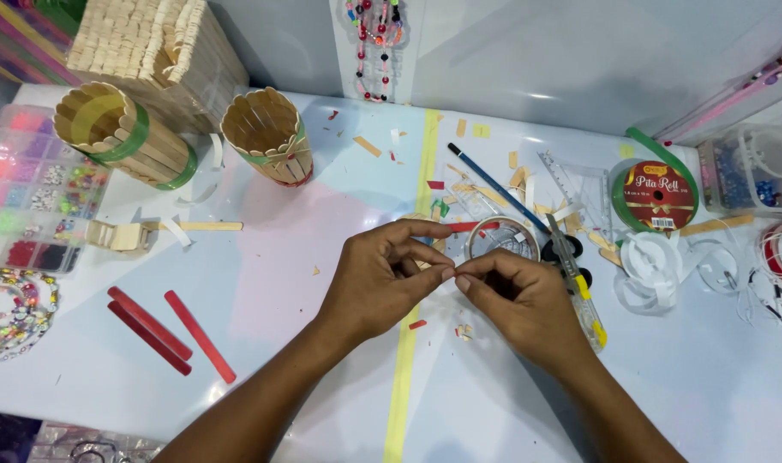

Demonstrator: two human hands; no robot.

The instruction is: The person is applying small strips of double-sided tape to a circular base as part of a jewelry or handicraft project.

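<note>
My left hand (378, 279) and my right hand (519, 300) meet at the table's middle, fingertips pinched together on something small and thin that I cannot make out. Just behind the fingers lies a clear tape roll (502, 238). A utility knife with yellow parts (579, 287) lies right of my right hand. A dark pencil (494, 184) lies farther back.
Two round cups made of wooden sticks (121, 133) (266, 135) and a stick box (159, 47) stand at the back left. Three red sticks (172, 330) lie front left, beside a bead tray (31, 184). A green ribbon roll (659, 195), white tape loops (656, 266) and stick scraps sit right.
</note>
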